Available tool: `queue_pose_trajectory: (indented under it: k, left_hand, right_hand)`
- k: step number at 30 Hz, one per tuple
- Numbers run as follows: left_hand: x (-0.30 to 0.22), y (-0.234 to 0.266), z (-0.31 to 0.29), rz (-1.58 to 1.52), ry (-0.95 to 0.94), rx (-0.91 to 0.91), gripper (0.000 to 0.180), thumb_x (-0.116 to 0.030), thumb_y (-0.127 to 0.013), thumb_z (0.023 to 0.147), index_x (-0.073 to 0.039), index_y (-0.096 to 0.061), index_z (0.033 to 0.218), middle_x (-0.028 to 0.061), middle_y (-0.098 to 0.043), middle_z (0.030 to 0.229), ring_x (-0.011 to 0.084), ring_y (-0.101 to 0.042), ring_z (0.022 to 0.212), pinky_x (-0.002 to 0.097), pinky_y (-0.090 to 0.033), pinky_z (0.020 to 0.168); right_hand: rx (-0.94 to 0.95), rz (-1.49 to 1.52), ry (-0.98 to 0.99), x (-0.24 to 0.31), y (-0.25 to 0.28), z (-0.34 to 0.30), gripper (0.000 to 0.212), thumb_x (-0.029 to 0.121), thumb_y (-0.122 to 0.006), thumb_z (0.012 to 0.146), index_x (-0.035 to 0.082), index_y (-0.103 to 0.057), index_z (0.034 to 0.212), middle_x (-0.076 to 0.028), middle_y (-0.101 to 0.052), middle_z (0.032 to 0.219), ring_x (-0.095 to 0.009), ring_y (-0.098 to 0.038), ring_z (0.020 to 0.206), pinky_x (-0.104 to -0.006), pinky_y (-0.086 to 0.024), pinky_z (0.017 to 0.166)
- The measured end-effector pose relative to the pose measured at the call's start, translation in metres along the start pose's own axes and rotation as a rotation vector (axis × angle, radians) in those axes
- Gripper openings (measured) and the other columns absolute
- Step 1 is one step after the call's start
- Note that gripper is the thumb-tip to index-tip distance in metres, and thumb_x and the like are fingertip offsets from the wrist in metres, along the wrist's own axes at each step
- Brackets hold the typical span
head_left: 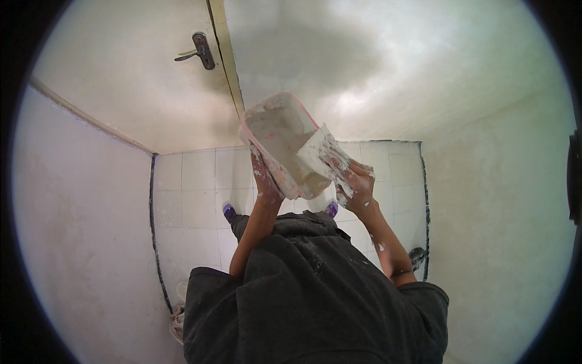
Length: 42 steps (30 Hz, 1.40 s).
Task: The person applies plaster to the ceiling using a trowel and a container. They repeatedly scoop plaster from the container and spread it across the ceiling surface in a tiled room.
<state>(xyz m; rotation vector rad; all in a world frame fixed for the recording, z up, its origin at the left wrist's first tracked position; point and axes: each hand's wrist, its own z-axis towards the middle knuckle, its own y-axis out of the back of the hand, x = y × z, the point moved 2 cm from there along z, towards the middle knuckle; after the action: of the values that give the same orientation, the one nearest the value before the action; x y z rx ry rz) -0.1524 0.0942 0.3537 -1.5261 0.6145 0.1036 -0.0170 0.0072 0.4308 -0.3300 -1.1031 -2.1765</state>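
Observation:
A rectangular clear plastic tub (pixel 280 130) with a pinkish rim is held up in front of me, tilted. Wet greyish-white plaster coats its inside. My left hand (pixel 264 177) grips the tub along its left side, the fingers partly hidden behind it. In my right hand (pixel 355 184) is a flat scraper (pixel 319 150) caked with white plaster. Its blade lies over the tub's right rim and reaches inside; its handle is hidden by the hand and the plaster. White smears cover my right fingers and dot the forearm.
Ahead stand a pale door with a dark lever handle (pixel 203 51) and, right of its frame, a pale wall (pixel 388 67). More walls close in at left and right. White floor tiles (pixel 197 203) have dark edges. A dark object (pixel 417 257) lies by the right wall.

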Motion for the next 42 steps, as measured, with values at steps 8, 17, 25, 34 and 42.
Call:
queue_pose_trajectory:
  k: [8, 17, 25, 34, 42]
  left_hand:
    - [0.004, 0.002, 0.004, 0.042, 0.025, 0.058, 0.060, -0.048, -0.033, 0.084, -0.009, -0.019, 0.128, 0.0130, -0.033, 0.123, 0.0285, -0.037, 0.110, 0.0407, -0.035, 0.090]
    - [0.009, 0.004, 0.014, 0.060, -0.010, 0.092, 0.048, -0.041, -0.032, 0.086, -0.010, -0.029, 0.123, 0.0097, -0.042, 0.115, 0.0240, -0.044, 0.102, 0.0369, -0.041, 0.084]
    - [0.002, -0.004, 0.018, 0.120, -0.020, 0.030, 0.054, -0.046, -0.032, 0.085, -0.009, -0.027, 0.124, 0.0107, -0.039, 0.118, 0.0253, -0.043, 0.104, 0.0371, -0.040, 0.086]
    - [0.026, 0.000, 0.023, 0.285, 0.090, -0.090, 0.059, -0.046, -0.037, 0.084, -0.007, -0.022, 0.126, 0.0109, -0.035, 0.122, 0.0244, -0.040, 0.108, 0.0377, -0.036, 0.089]
    - [0.060, 0.043, 0.030, 0.401, -0.018, 0.087, 0.070, -0.036, -0.057, 0.076, -0.004, -0.020, 0.126, 0.0102, -0.034, 0.121, 0.0207, -0.035, 0.111, 0.0354, -0.030, 0.094]
  right_hand:
    - [-0.031, -0.051, -0.040, -0.019, -0.002, 0.004, 0.051, -0.007, -0.056, 0.054, 0.002, -0.052, 0.104, -0.016, -0.055, 0.101, -0.031, -0.054, 0.091, -0.0346, -0.045, 0.075]
    - [0.067, -0.213, -0.090, -0.070, -0.007, -0.026, 0.046, -0.009, -0.054, 0.057, 0.000, -0.053, 0.102, -0.018, -0.057, 0.094, -0.033, -0.057, 0.084, -0.0317, -0.047, 0.070]
    - [-0.643, 0.696, -0.657, -0.108, 0.030, -0.074, 0.030, 0.009, -0.057, 0.071, 0.006, -0.049, 0.100, -0.008, -0.054, 0.092, -0.015, -0.054, 0.071, -0.0239, -0.040, 0.050]
    - [-0.703, 0.921, -1.127, -0.045, 0.002, -0.052, 0.025, 0.003, -0.049, 0.078, 0.003, -0.045, 0.103, -0.009, -0.054, 0.095, -0.020, -0.056, 0.078, -0.0309, -0.049, 0.056]
    - [-0.407, 0.353, -0.987, -0.091, -0.038, -0.076, 0.036, 0.001, -0.052, 0.076, -0.003, -0.036, 0.108, -0.014, -0.048, 0.102, -0.022, -0.052, 0.091, -0.0299, -0.047, 0.071]
